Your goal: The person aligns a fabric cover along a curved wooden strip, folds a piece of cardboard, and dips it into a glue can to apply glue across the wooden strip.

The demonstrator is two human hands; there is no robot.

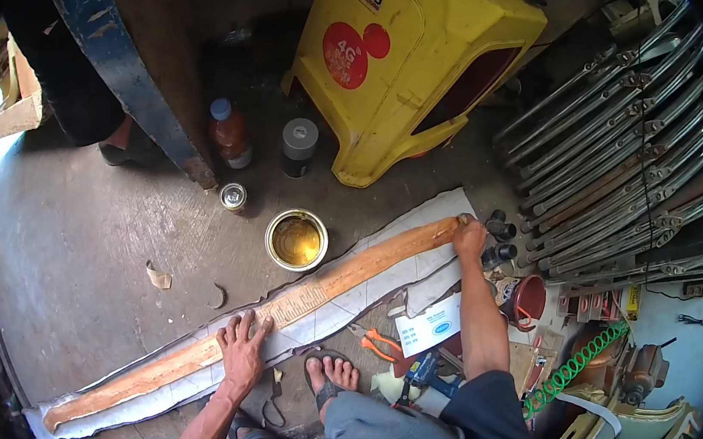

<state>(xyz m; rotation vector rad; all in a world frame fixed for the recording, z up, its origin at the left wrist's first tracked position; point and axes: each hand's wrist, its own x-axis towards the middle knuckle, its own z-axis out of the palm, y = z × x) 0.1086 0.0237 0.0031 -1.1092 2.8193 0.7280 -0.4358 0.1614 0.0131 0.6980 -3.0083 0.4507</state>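
A long, slightly curved orange-brown wooden strip point(354, 269) lies diagonally on a pale, ragged-edged sheet point(304, 329) on the floor. Printed or marked lines show near its middle. My left hand point(241, 354) rests on the strip left of the middle, with its fingers spread and pressing down. At the strip's upper right end, my right hand point(470, 237) has its fingers closed; what they pinch is too small to make out. An open tin of yellowish liquid point(295, 241) stands just above the strip.
Beyond the tin stand a small can point(233, 197), a grey-capped can point(298, 148), a bottle point(230, 132) and a yellow stool point(387, 59). Orange-handled pliers point(381, 344), a blue power drill point(429, 372) and a dark red bucket point(524, 300) are near my right arm. Metal frames point(637, 148) stack at right.
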